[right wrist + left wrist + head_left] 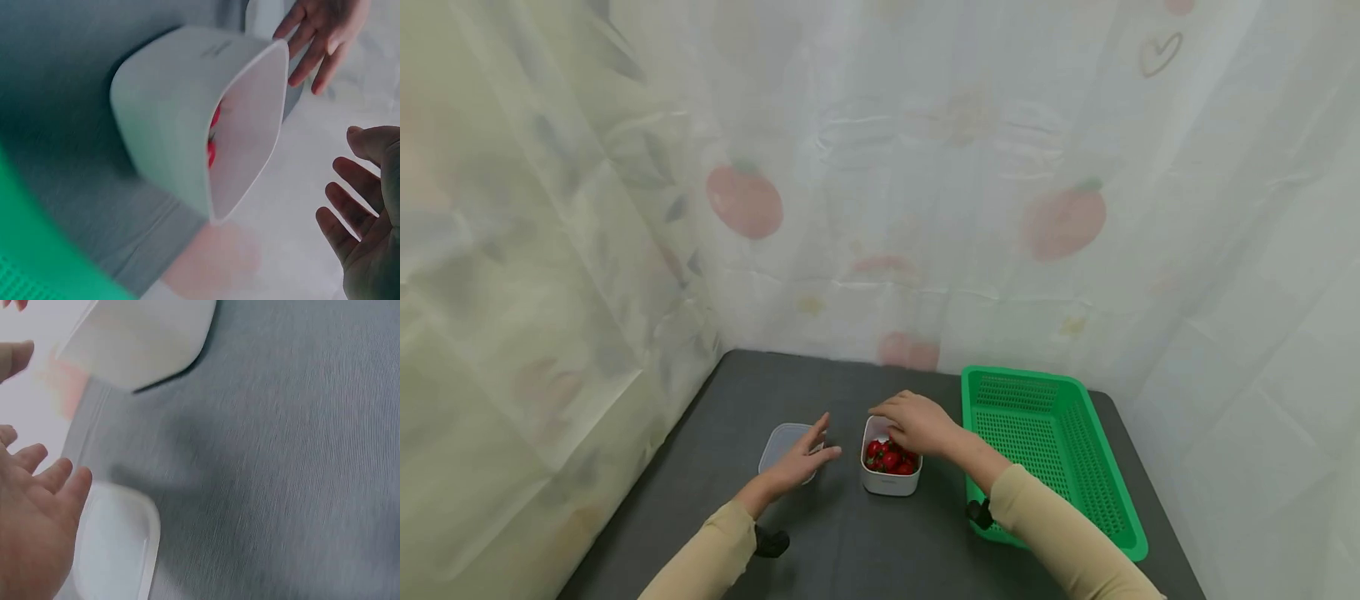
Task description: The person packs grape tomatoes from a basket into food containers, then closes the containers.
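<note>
A white, open-topped container (890, 484) stands on the dark table with several small shiny red fruits (891, 459) in it; bits of green show among them. My right hand (917, 422) is over the container's far right side. In the right wrist view that right hand (369, 206) has its fingers spread, with nothing between them, apart from the rim. To the left of the container, my left hand (793, 463) hovers over a pale translucent lid (778, 442), partly covering it. Its fingers are extended and hold nothing in the left wrist view, where the lid (115, 544) lies flat below.
A large green perforated basket (1093, 450) stands at the right of the table (850, 550), under my right forearm. Patterned plastic sheeting (880, 208) hangs behind the table and along both sides.
</note>
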### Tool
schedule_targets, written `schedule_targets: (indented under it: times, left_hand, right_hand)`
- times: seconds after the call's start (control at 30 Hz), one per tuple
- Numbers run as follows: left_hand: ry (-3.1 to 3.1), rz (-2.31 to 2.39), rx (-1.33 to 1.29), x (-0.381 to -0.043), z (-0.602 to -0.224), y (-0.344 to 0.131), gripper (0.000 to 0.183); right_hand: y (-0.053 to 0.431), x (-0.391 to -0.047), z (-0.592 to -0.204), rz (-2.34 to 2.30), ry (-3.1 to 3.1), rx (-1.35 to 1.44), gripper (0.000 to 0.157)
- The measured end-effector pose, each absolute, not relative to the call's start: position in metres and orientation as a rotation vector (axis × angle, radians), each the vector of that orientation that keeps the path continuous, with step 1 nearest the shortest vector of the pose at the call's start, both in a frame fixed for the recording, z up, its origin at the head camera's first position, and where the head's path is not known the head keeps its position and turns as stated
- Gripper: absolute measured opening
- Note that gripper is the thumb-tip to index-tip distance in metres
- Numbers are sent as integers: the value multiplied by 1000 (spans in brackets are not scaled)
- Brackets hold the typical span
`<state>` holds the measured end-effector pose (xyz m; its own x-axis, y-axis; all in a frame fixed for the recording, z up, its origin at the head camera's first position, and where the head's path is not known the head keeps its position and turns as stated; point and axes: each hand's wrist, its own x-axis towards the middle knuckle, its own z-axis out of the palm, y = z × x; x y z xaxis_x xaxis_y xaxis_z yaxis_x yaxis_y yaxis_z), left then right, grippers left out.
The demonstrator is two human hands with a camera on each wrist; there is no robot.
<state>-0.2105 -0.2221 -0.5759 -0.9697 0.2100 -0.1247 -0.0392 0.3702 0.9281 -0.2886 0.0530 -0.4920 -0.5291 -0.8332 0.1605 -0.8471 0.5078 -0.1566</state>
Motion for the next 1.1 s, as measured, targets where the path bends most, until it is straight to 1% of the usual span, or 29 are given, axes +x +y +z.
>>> schedule_targets:
  times: [0.17, 0.3, 0.43, 0.57, 0.7, 0.9, 1.0, 1.1]
  left_hand:
    - [2468, 1585, 30, -203, -577, -253, 79]
    - [2554, 1501, -56, -199, -579, -275, 73]
    - [2598, 1473, -139, -195, -577, -292, 67]
    - [2628, 1454, -197, -194, -575, -304, 61]
    - [2652, 1408, -211, -195, -576, -313, 58]
    - [2675, 1354, -222, -198, -575, -318, 58]
    - [2678, 1336, -227, -199, -574, -319, 58]
    - [2666, 1333, -249, -201, -575, -319, 57]
  right_hand:
    - [32, -270, -496, 344, -2684, 1514, 46]
    - [12, -254, -503, 348, -2658, 1586, 53]
    - [-11, -240, -512, 374, -2636, 1665, 59]
    - [-33, -230, -525, 455, -2680, 1669, 63]
    - [-51, -226, -539, 595, -2747, 1623, 64]
    - [-66, -227, -563, 791, -2813, 1497, 62]
    - [-72, -227, -574, 947, -2891, 1384, 60]
    - [-79, -225, -582, 1226, -2958, 1208, 59]
